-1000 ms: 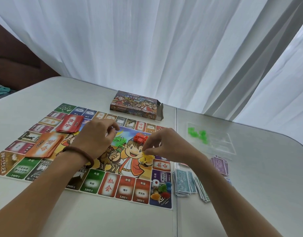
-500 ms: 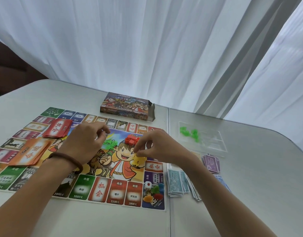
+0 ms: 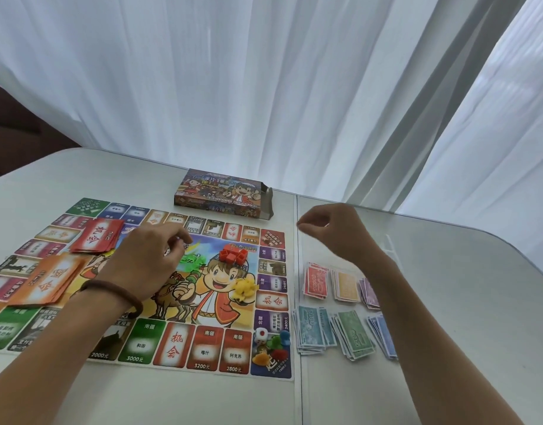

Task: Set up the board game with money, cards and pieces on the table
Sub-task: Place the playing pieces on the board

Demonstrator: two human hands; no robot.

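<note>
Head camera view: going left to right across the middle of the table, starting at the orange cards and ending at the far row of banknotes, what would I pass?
orange card deck → left hand → yellow plastic pieces → red banknotes → yellow banknotes → purple banknotes

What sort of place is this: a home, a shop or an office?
Most likely a room in a home, beside a window. Sheer white curtains with daylight behind them hang just past a plain white table, and a game board is laid out on it for play.
</note>
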